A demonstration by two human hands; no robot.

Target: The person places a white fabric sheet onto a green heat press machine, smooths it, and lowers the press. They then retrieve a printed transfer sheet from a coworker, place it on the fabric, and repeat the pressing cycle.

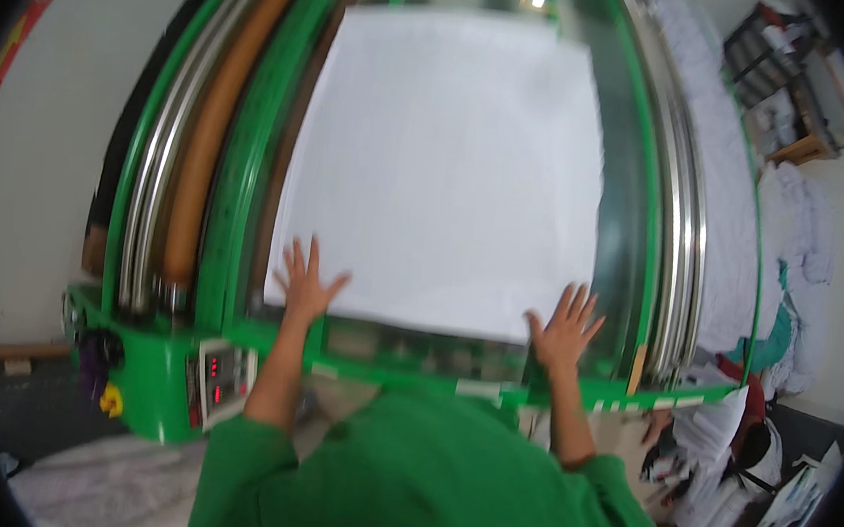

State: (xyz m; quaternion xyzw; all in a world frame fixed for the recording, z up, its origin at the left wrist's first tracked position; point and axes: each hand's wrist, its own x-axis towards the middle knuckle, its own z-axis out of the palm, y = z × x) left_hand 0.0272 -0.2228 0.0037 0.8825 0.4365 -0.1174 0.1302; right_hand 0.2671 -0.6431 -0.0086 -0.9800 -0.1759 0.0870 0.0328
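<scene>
A large white rectangular sheet (440, 175), of cloth or paper, lies spread over the glass-like bed of a green machine (250, 158). My left hand (306, 283) rests at the sheet's near left corner, with its fingers spread. At the near right corner my right hand (562, 334) is also spread, its thumb by the sheet's edge and its palm over the dark bed beside it. Neither hand grips anything. The sheet looks mostly flat, with slightly uneven edges.
Shiny metal rollers (685, 216) and an orange-brown roller (221, 126) flank the bed. A control box with red displays (221, 384) sits at the near left. White cloth (730, 190) hangs along the right side. Piled fabric and what seems to be another person (754, 438) are at the lower right.
</scene>
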